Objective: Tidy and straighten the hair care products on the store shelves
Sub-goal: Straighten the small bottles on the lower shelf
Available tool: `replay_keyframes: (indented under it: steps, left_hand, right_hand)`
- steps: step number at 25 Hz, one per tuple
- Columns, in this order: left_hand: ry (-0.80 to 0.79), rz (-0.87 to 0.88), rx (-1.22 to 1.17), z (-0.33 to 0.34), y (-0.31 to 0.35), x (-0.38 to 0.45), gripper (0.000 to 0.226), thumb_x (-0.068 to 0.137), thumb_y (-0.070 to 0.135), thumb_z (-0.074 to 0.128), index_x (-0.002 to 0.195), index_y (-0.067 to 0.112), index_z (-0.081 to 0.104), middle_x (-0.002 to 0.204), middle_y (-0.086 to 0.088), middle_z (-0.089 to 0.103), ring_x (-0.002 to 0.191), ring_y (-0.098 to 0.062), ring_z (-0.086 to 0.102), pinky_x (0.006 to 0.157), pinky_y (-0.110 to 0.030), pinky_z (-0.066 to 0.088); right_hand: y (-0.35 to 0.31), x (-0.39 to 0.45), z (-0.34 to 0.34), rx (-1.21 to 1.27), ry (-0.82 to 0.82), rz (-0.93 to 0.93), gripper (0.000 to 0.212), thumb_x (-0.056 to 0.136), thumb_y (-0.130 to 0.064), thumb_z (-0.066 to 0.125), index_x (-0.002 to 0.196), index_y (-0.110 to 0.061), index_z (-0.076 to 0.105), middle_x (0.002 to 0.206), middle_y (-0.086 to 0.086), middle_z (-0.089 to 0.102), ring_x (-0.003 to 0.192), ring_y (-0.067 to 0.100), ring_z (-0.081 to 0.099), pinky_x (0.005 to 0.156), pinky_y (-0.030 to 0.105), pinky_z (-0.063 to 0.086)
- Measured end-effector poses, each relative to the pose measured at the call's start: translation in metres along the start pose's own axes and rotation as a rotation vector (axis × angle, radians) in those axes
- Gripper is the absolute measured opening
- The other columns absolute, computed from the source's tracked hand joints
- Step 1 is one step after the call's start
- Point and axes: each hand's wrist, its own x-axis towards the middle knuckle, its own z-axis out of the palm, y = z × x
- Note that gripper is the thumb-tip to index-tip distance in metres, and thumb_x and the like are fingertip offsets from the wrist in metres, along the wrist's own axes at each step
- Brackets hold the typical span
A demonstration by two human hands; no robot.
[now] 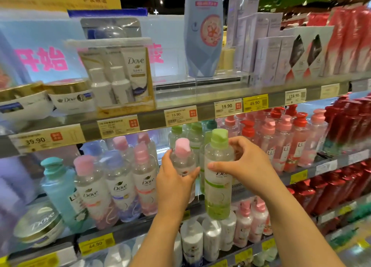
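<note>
My left hand [174,182] is wrapped around a clear Dove bottle with a pink cap [183,156] on the middle shelf. My right hand [244,166] grips a taller Dove bottle with a green cap [218,178], held upright just in front of the shelf edge, right beside the pink-capped one. More green-capped bottles [193,134] stand behind them. Left of my hands stands a row of Dove bottles with pink and blue caps [120,178].
Pink and red Lux pump bottles [281,142] fill the middle shelf to the right. The upper shelf holds a Clear bottle [203,31], a Dove travel set [118,76], Dove jars [70,98] and purple boxes [267,55]. White bottles [210,238] stand on the shelf below.
</note>
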Motion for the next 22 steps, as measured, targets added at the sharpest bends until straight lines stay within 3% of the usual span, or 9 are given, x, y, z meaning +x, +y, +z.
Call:
replay_keyframes:
  steps: [5, 8, 12, 15, 19, 22]
  left_hand:
    - [0.058, 0.041, 0.019, -0.043, 0.01, -0.005, 0.086, 0.058, 0.062, 0.082, 0.13, 0.042, 0.04, 0.11, 0.019, 0.061, 0.096, -0.008, 0.061, 0.078, -0.032, 0.054]
    - [0.061, 0.04, 0.031, -0.059, 0.009, -0.007, 0.089, 0.054, 0.061, 0.082, 0.131, 0.04, 0.042, 0.114, 0.012, 0.065, 0.099, -0.012, 0.063, 0.081, -0.038, 0.056]
    - [0.053, 0.043, 0.041, -0.07, 0.007, -0.005, 0.091, 0.052, 0.064, 0.081, 0.13, 0.04, 0.042, 0.11, 0.016, 0.063, 0.098, -0.008, 0.062, 0.08, -0.031, 0.055]
    - [0.052, 0.072, 0.105, -0.073, 0.007, -0.004, 0.091, 0.052, 0.07, 0.077, 0.13, 0.04, 0.04, 0.101, 0.02, 0.056, 0.088, -0.004, 0.056, 0.071, -0.02, 0.047]
    - [0.044, 0.064, 0.263, -0.07, 0.005, -0.001, 0.095, 0.051, 0.082, 0.065, 0.131, 0.039, 0.038, 0.112, 0.008, 0.062, 0.1, -0.015, 0.059, 0.077, -0.036, 0.054]
    - [0.04, 0.07, 0.26, -0.068, 0.003, 0.002, 0.098, 0.052, 0.081, 0.067, 0.134, 0.037, 0.036, 0.118, 0.004, 0.061, 0.105, -0.017, 0.058, 0.08, -0.034, 0.052]
  right_hand:
    - [-0.01, 0.01, 0.024, -0.042, 0.021, -0.033, 0.087, 0.044, -0.07, 0.081, 0.12, -0.039, 0.053, 0.113, -0.019, 0.057, 0.105, 0.004, 0.056, 0.081, 0.026, 0.047]
    - [-0.015, 0.017, 0.044, -0.029, 0.018, -0.075, 0.083, 0.054, -0.06, 0.087, 0.125, -0.037, 0.051, 0.111, -0.018, 0.051, 0.106, 0.004, 0.051, 0.078, 0.022, 0.04]
    - [-0.015, 0.027, 0.067, -0.056, 0.032, -0.087, 0.081, 0.061, -0.051, 0.089, 0.129, -0.031, 0.05, 0.114, -0.015, 0.052, 0.106, 0.005, 0.049, 0.069, 0.013, 0.035]
    - [-0.015, 0.034, 0.078, -0.138, 0.029, -0.087, 0.083, 0.064, -0.047, 0.087, 0.135, -0.024, 0.051, 0.128, -0.006, 0.061, 0.108, 0.01, 0.054, 0.074, 0.021, 0.039]
    - [-0.013, 0.036, 0.086, -0.308, -0.026, -0.06, 0.089, 0.067, -0.045, 0.084, 0.143, -0.016, 0.048, 0.137, 0.004, 0.062, 0.12, 0.024, 0.06, 0.083, 0.031, 0.049]
    - [-0.018, 0.036, 0.086, -0.351, -0.062, -0.064, 0.083, 0.072, -0.042, 0.082, 0.143, -0.015, 0.049, 0.137, 0.006, 0.062, 0.12, 0.025, 0.061, 0.087, 0.034, 0.053]
